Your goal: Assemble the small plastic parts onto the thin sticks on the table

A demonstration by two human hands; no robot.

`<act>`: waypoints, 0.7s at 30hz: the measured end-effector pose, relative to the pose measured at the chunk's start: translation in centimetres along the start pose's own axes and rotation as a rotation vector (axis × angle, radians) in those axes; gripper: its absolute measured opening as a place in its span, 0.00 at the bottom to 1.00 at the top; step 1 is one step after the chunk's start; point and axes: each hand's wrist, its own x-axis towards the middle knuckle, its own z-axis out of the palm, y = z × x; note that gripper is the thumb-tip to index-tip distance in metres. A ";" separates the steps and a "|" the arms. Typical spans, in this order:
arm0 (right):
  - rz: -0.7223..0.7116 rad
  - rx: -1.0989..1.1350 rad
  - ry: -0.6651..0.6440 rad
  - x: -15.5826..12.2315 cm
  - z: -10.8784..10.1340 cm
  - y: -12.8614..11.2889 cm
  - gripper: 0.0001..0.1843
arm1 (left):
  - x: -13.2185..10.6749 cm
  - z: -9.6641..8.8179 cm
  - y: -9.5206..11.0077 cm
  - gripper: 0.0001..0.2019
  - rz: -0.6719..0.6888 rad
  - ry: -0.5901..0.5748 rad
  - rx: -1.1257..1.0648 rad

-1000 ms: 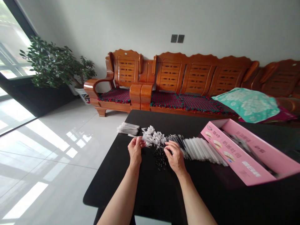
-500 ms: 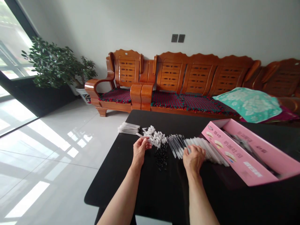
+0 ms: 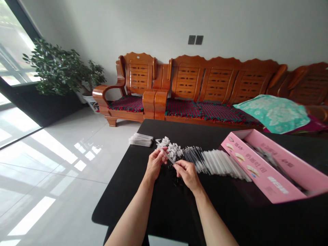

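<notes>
My left hand (image 3: pixel 155 164) is closed round a slim, whitish pen-like tube (image 3: pixel 168 157), which slants down to the right. At the tube's lower end, my right hand (image 3: pixel 187 173) pinches with thumb and forefinger; whether a thinner piece is also in that pinch I cannot make out. Just beyond the hands lies a heap of small white caps (image 3: pixel 174 149). Small black pieces, mostly hidden, lie under the hands. To the right are a row of thin dark-and-clear rods (image 3: pixel 192 154) and a row of thicker white tubes (image 3: pixel 221 163).
A bundle of white sticks (image 3: pixel 140 139) lies at the left edge of the black table (image 3: pixel 164 218). An open pink box (image 3: pixel 256 164) with grey contents stands on the right. Behind are a wooden bench (image 3: pixel 188 80) and a potted plant (image 3: pixel 58 71).
My right hand has left the row of white tubes and moved left to the end of the tube in my left hand. My left hand has stayed nearly in place.
</notes>
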 end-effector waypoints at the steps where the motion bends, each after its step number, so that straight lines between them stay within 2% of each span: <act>1: 0.037 0.073 -0.025 0.0 -0.1 -0.1 0.18 | 0.1 -0.1 0.1 0.21 -0.006 0.000 -0.019; 7: 0.190 0.356 -0.176 0.1 0.1 -0.2 0.24 | 0.1 0.5 -0.2 0.17 -0.034 -0.024 -0.065; 10: 0.182 0.358 -0.158 0.2 0.4 -0.1 0.23 | 0.2 0.7 -0.5 0.18 -0.024 0.029 -0.052; 13: 0.034 0.123 -0.085 0.1 0.3 0.0 0.22 | 1.0 -0.2 -0.1 0.20 -0.024 0.144 -0.086; 16: -0.131 -0.201 0.007 -0.2 -0.1 0.2 0.21 | 1.9 -2.1 1.2 0.22 0.047 0.392 -0.226; 17: -0.152 -0.270 0.051 -0.3 -0.2 0.3 0.21 | 2.1 -2.6 1.5 0.21 0.075 0.427 -0.241; 18: -0.157 -0.312 0.097 -0.3 -0.4 0.5 0.21 | 2.2 -2.9 1.7 0.21 0.068 0.414 -0.220; 21: -0.148 -0.366 0.216 -0.1 -0.9 1.2 0.22 | 1.7 -2.5 1.3 0.19 0.054 0.250 -0.124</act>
